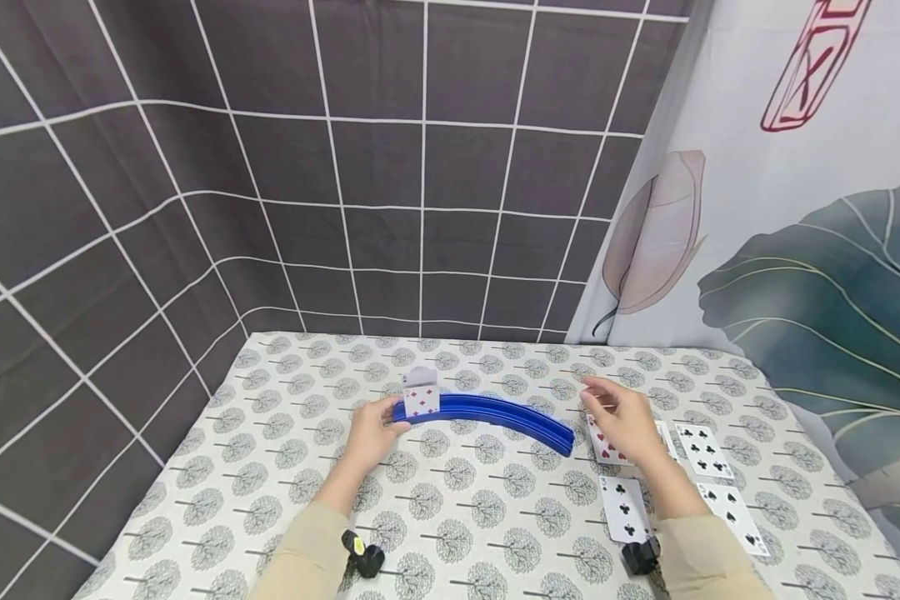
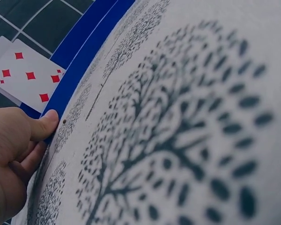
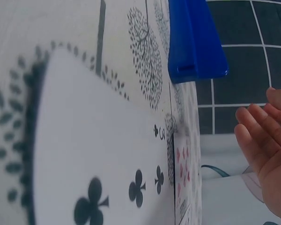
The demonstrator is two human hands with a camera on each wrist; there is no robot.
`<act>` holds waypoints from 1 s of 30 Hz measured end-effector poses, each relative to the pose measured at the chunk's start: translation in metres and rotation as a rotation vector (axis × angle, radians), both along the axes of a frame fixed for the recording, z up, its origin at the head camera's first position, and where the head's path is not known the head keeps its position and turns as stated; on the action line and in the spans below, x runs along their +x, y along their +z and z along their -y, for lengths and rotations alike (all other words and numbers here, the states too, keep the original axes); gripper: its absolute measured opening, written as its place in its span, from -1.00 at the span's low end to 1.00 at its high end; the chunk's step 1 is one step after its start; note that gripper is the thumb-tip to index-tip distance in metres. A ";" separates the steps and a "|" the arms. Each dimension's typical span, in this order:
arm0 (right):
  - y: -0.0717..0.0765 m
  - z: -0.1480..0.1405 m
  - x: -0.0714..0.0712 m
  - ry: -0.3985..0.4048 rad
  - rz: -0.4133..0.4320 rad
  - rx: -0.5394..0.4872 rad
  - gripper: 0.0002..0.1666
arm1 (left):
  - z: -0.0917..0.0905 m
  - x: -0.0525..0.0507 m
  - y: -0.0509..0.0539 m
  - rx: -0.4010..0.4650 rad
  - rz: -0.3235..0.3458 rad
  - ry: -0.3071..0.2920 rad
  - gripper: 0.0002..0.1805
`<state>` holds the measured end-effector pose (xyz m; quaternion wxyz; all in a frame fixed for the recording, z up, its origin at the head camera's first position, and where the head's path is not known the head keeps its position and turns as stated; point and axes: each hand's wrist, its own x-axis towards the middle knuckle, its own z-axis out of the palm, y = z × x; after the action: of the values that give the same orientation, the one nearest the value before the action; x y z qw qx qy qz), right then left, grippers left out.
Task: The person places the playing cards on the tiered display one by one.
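A curved blue card rack [image 1: 495,410] lies on the table. Two overlapping cards stand at its left end, the front one a five of diamonds [image 1: 422,401]. My left hand [image 1: 372,433] holds that end; in the left wrist view its thumb presses the rack's edge [image 2: 79,51], below the five of diamonds [image 2: 30,75]. Beyond the rack's right end, my right hand [image 1: 626,421] is raised over a card with hearts [image 1: 602,450] and partly hides it. The right wrist view shows this hand [image 3: 271,154] with loosely bent fingers and nothing in them, apart from the rack [image 3: 192,42].
Face-up cards lie around my right forearm: a three of clubs [image 1: 624,508], another clubs card [image 1: 705,451], a spades card [image 1: 732,518] and one partly hidden behind the hand. A tree-patterned cloth [image 1: 487,508] covers the table. Dark gridded fabric [image 1: 465,167] hangs behind, printed fabric [image 1: 817,292] at right.
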<state>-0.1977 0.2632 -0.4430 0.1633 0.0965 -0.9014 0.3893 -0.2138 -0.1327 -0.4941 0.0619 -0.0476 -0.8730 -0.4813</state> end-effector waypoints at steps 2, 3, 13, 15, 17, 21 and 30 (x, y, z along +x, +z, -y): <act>0.000 -0.002 0.001 -0.006 0.004 0.007 -0.64 | 0.000 0.000 0.000 -0.004 0.000 0.001 -0.43; 0.000 -0.003 0.001 -0.010 0.006 0.010 -0.64 | 0.000 0.000 -0.001 -0.005 0.000 0.001 -0.43; 0.003 -0.016 0.004 -0.040 0.053 0.037 -0.58 | 0.000 -0.001 0.000 -0.001 0.011 0.005 -0.43; 0.002 -0.020 0.004 -0.047 0.063 0.043 -0.58 | 0.000 -0.001 0.001 0.004 0.016 0.006 -0.43; 0.002 -0.023 0.005 -0.049 0.068 0.042 -0.57 | 0.000 0.000 0.001 0.006 0.020 0.008 -0.42; 0.003 -0.030 0.008 -0.056 0.046 0.052 -0.57 | 0.000 -0.002 0.000 -0.003 0.021 0.013 -0.40; -0.001 -0.045 0.010 -0.077 0.026 0.074 -0.55 | 0.002 -0.005 -0.004 -0.006 0.024 -0.007 -0.40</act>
<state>-0.1873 0.3081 -0.4443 0.1629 0.0628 -0.9201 0.3506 -0.2187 -0.1348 -0.4978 0.0498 -0.0452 -0.8750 -0.4794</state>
